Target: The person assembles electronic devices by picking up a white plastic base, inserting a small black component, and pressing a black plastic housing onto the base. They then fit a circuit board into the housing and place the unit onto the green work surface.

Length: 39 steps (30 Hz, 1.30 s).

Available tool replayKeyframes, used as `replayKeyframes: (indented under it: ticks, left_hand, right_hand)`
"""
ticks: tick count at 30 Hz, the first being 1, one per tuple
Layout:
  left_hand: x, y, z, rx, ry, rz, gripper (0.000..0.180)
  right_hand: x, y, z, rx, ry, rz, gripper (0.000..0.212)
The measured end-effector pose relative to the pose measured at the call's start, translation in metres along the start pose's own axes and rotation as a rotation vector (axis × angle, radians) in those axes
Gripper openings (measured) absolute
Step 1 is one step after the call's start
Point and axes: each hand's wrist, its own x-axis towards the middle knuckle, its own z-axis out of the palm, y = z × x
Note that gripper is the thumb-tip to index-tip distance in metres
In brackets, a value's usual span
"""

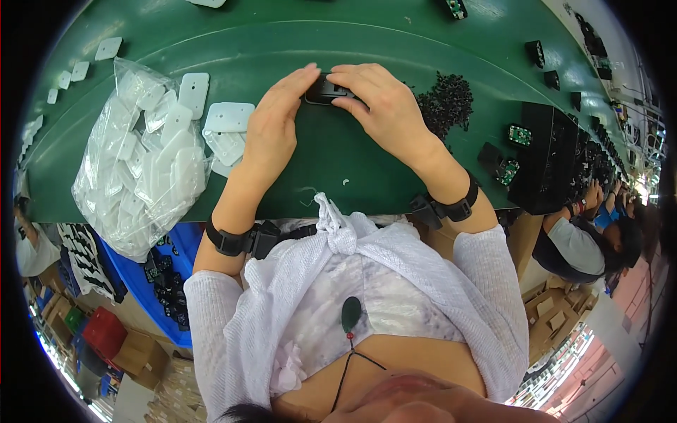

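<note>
A small black plastic housing (325,92) with a rounded rim lies at the middle of the green bench. My left hand (278,116) presses against its left end with the fingers held together. From the right, my right hand (384,106) grips it, thumb at the near side and fingers over the far side. My fingers hide much of the housing's right part. Close to my right hand is a heap of tiny black parts (448,106). White plates with rounded corners (229,118) lie to the left of my left hand.
A clear bag of white plates (144,162) hangs over the bench's near left edge, above a blue bin (180,247) of black parts. At right stand a black box (539,158) and green circuit boards (520,135). Another person (582,247) sits beyond.
</note>
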Motion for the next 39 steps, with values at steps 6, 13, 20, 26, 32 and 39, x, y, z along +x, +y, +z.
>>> replayKeyframes:
  ticks: [6, 13, 20, 26, 32, 39]
  left_hand:
    - [0.002, -0.003, -0.006, 0.157, -0.093, 0.05, 0.047]
    - [-0.003, 0.002, -0.001, 0.387, -0.122, 0.119, 0.048]
    - [0.014, 0.001, 0.007, 0.277, 0.03, 0.042, 0.038]
    - [-0.005, 0.017, 0.006, -0.682, -0.011, -0.725, 0.033]
    - [-0.002, 0.026, 0.004, -0.724, -0.013, -0.674, 0.033]
    - [-0.007, 0.023, -0.023, -0.479, 0.035, -0.452, 0.027]
  right_hand:
    - [0.001, -0.002, 0.004, -0.093, -0.002, -0.056, 0.031]
    - [0.001, 0.003, 0.004, -0.093, -0.002, -0.079, 0.036]
    - [0.023, 0.024, -0.008, 0.742, -0.108, 0.587, 0.03]
    - [0.006, -0.006, -0.01, 1.006, -0.03, 0.581, 0.04]
    - [0.007, -0.012, -0.004, 0.933, 0.059, 0.497, 0.042]
    - [0.036, 0.007, -0.014, 0.577, 0.07, 0.287, 0.043]
